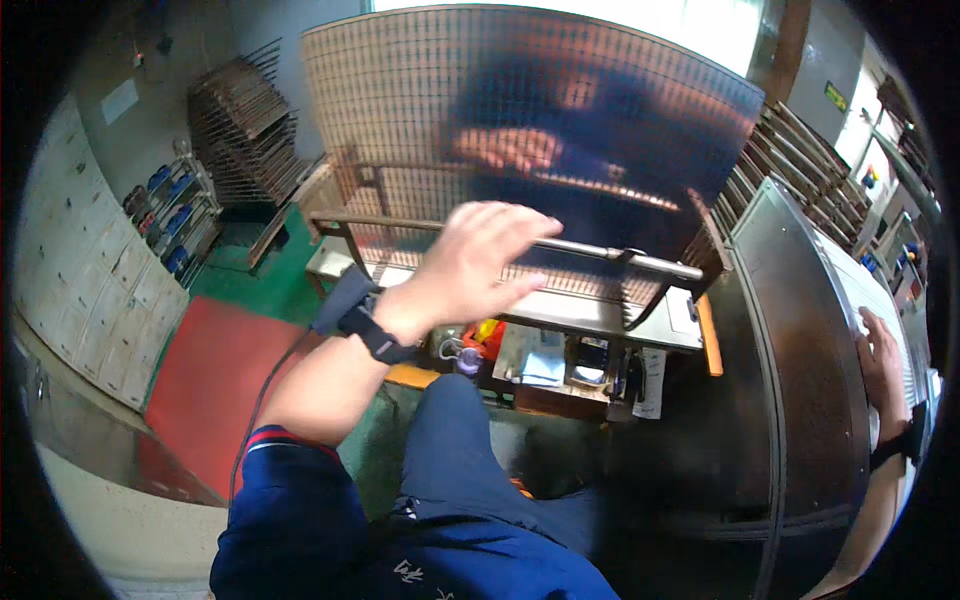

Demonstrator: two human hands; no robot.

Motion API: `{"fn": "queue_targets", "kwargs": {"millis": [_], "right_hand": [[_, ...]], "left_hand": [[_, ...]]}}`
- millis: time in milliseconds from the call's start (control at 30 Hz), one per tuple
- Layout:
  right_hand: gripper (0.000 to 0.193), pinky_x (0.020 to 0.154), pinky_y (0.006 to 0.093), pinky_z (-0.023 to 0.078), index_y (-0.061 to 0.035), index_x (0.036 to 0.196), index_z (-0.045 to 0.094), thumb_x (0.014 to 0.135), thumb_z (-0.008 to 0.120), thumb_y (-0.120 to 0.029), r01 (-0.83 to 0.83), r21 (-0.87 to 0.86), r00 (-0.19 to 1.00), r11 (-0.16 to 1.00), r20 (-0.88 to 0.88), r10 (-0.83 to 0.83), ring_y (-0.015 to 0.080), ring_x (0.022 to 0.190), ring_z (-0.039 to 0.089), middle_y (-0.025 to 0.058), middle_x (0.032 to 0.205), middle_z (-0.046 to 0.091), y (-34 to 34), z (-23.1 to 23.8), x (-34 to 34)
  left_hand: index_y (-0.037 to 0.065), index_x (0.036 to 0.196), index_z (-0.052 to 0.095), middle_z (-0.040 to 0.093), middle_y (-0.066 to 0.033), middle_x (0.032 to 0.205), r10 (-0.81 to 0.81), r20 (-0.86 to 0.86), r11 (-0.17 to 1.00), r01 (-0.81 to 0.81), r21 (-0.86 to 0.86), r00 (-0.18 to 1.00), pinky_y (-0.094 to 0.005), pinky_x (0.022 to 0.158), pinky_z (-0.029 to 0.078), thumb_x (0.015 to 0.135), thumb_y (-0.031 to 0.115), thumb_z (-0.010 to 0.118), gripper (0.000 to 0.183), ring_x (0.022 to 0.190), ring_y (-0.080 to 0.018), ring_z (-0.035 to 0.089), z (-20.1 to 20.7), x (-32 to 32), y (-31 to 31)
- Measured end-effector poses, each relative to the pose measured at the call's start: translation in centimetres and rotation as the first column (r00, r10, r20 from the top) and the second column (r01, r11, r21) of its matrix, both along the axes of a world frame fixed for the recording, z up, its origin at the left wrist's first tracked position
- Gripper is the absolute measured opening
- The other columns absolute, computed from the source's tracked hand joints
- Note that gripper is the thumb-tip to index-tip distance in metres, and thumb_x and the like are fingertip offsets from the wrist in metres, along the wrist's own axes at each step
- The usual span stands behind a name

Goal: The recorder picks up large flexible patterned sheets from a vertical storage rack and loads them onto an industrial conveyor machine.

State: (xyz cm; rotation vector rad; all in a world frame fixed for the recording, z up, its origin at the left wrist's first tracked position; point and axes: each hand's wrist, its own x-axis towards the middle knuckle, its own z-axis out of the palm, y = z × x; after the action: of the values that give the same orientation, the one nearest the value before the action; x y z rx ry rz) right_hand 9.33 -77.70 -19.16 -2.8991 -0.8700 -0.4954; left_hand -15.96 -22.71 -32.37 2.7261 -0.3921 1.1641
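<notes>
My left hand (480, 260) hangs in front of a large shiny panel (390, 110) with a fine grid pattern. Its fingers and thumb are apart, with nothing between them. Just behind it runs a metal rod (655, 264) on dark curved brackets; whether the fingers touch it I cannot tell. A dark strap with a cable circles that wrist. Far to the right, my right hand (882, 365) lies with fingers stretched along the edge of a dark metal panel (815, 300), beside a white ribbed surface (850, 275). The shiny panel mirrors an arm and dark clothing.
Under the rod is a low shelf (530, 400) with a light blue folded item (543, 358), a purple cup (467, 361) and an orange bag (487, 338). Stacked racks (245, 120), pale lockers (95, 270) and a red floor mat (220, 380) are at left.
</notes>
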Motion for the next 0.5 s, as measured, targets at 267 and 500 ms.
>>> {"fn": "queue_targets", "kwargs": {"millis": [267,500], "right_hand": [[0.05,0.111,0.0444,0.04,-0.0007,0.144,0.049,0.096,0.056,-0.01,-0.145,-0.211,0.924,0.967,0.32,0.208,0.0406,0.13,0.051,0.0218,0.142,0.053,4.9,0.7,-1.4],[0.046,0.112,0.0412,0.04,0.0009,0.139,0.053,0.093,0.055,-0.003,-0.551,0.147,0.831,0.822,0.188,0.523,0.0369,0.131,0.053,0.0223,0.138,0.057,24.4,-4.9,-7.4]], "left_hand": [[0.004,0.121,0.062,0.064,-0.0051,0.112,0.497,0.302,0.823,-0.331,-0.462,0.814,-0.034,0.097,0.048,0.099,0.014,0.061,0.024,0.111,-0.0161,0.059,2.8,-10.2,16.0],[0.005,0.1,0.068,0.063,-0.0038,0.089,0.387,-0.166,0.172,-0.248,-0.953,0.907,-0.0356,0.067,0.043,0.094,0.033,0.062,0.029,0.075,-0.0142,0.052,3.8,-6.2,26.5]]}}
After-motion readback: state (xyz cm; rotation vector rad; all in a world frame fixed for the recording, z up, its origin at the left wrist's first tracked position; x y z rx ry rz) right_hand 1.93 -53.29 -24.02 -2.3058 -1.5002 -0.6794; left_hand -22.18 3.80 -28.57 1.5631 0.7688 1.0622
